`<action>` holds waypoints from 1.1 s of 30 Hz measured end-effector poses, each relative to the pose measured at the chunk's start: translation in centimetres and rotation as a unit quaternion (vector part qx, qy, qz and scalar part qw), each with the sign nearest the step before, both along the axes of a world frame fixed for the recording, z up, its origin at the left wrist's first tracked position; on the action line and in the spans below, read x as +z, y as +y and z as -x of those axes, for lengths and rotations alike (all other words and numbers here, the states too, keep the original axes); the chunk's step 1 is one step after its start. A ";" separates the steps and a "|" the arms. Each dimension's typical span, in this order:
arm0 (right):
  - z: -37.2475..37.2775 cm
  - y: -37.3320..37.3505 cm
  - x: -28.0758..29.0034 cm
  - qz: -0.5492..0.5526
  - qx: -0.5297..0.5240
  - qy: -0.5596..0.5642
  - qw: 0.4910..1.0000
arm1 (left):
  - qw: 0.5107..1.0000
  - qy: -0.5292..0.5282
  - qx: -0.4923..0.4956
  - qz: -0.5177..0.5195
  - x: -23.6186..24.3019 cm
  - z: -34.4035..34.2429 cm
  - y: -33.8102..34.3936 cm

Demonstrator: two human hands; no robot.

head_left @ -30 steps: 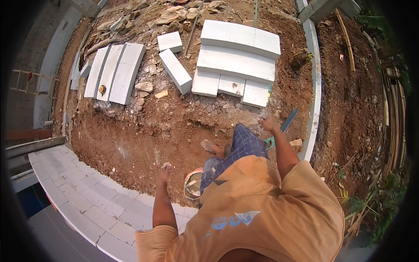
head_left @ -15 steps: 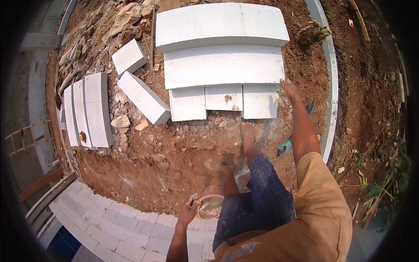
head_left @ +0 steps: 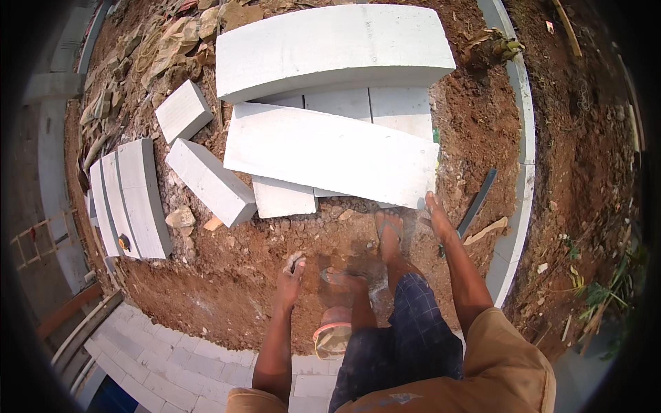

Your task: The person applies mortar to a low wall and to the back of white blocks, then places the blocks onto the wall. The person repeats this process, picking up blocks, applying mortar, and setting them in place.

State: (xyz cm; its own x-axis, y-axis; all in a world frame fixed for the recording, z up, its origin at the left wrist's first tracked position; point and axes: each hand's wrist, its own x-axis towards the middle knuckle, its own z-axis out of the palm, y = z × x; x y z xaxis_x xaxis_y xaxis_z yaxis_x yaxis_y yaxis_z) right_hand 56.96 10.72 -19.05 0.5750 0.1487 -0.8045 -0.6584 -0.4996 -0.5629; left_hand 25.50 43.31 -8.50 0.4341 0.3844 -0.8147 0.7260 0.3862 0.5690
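Note:
A long white block (head_left: 330, 155) lies at a slant over several white blocks (head_left: 286, 196), its right end nearer to me. My right hand (head_left: 438, 213) grips that block's near right corner, fingers around the end. Over the soil, short of the slanted block, my left hand (head_left: 296, 270) is raised, its dusty fingers half curled and apart, touching no block. Behind the slanted block, another long white block (head_left: 334, 48) rests across the same lower blocks. A reddish bucket (head_left: 335, 316) with greyish contents stands beside my leg.
Two loose white blocks (head_left: 210, 182) and a row of upright ones (head_left: 131, 199) lie to the left, a yellow-black tape measure (head_left: 124, 242) on the row. A dark straight bar (head_left: 476, 203) lies at right, before a concrete kerb (head_left: 520, 138). Rubble (head_left: 165, 55) covers the far left.
The slanted block's right end has swung toward me with my right hand, uncovering the lower blocks behind. My left hand has moved from the bucket's rim up toward the blocks.

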 end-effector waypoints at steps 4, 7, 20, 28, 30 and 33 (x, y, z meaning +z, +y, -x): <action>-2.2 -2.5 -1.6 0.079 0.071 -0.016 0.994 | 0.983 -0.008 0.094 0.156 -2.5 -7.9 -3.1; -9.8 5.3 1.4 0.134 0.035 -0.175 0.975 | 0.919 -0.032 0.262 0.292 -8.7 -10.7 -7.7; -0.2 9.5 4.7 0.228 0.365 -0.072 0.900 | 0.827 -0.108 0.478 0.275 -20.9 -6.3 -17.6; 14.8 6.9 22.4 0.259 0.405 -0.076 0.874 | 0.889 0.014 0.312 0.333 -0.8 7.5 -13.2; 16.2 5.5 28.1 0.273 0.453 -0.090 0.844 | 0.899 0.012 0.243 0.363 5.9 9.6 -12.9; 17.1 6.3 37.1 0.302 0.492 -0.087 0.812 | 0.920 -0.022 0.128 0.369 16.3 11.2 -10.9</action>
